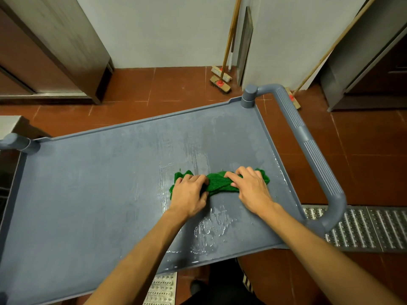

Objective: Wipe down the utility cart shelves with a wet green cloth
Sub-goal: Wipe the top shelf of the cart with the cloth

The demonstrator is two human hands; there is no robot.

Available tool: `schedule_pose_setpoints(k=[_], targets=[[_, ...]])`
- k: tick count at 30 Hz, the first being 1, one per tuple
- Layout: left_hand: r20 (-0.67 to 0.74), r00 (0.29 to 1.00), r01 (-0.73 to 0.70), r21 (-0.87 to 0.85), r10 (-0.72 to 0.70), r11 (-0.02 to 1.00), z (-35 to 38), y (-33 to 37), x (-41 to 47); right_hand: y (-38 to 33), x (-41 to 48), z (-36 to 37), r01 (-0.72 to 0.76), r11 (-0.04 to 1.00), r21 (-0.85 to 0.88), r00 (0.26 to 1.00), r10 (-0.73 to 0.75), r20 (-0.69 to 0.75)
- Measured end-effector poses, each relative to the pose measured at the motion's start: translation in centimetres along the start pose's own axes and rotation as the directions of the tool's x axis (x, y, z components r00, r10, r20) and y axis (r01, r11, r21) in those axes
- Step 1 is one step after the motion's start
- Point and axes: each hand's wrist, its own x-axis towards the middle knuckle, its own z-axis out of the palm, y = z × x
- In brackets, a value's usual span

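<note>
The green cloth (220, 183) lies bunched into a long roll on the cart's top shelf (99, 183), towards the end with the handle (312, 155). Its long axis runs left to right across the person's front, roughly in line with the shelf's near edge, and its right end points at the handle side.

Both bare forearms reach forward and slightly inward over the near edge, palms down. The left hand (189, 194) sits on the left end of the roll, its fingers (193, 178) curled close together and clamped into the fabric. The right hand (251, 188) covers the right end with its knuckles raised, its fingers (233, 178) bent and a little spread, tips dug into the cloth. A twisted stretch of green shows between the two hands.

Wet streaks (209, 230) shine on the shelf around and in front of the cloth. Past the cart, brooms (220, 81) lean against the wall, and a metal drain grate (363, 227) runs along the red tiled floor.
</note>
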Motion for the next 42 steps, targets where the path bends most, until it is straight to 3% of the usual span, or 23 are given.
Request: schedule_pose_setpoints(k=[19,30,39,42], targets=[[0.007,0.998,-0.069,-0.051,0.069,0.996,0.8,1.8,-8.5,-3.3,-8.7,0.3,-0.043,0.999,0.011,0.985,0.040,0.168],[0.046,0.999,-0.016,0.020,0.015,1.000,1.0,3.0,-12.2,-5.3,-12.3,-0.6,-0.040,0.998,-0.050,0.936,0.055,0.348],[0.135,0.991,0.009,-0.168,0.014,0.986,0.4,1.2,-13.1,-6.0,-11.8,-2.2,-0.110,0.993,0.043,0.929,0.087,0.360],[0.039,0.999,0.006,-0.257,0.004,0.967,-1.0,0.5,-13.9,-6.9,-10.8,-3.6,-0.132,0.971,0.200,0.954,0.070,0.292]])
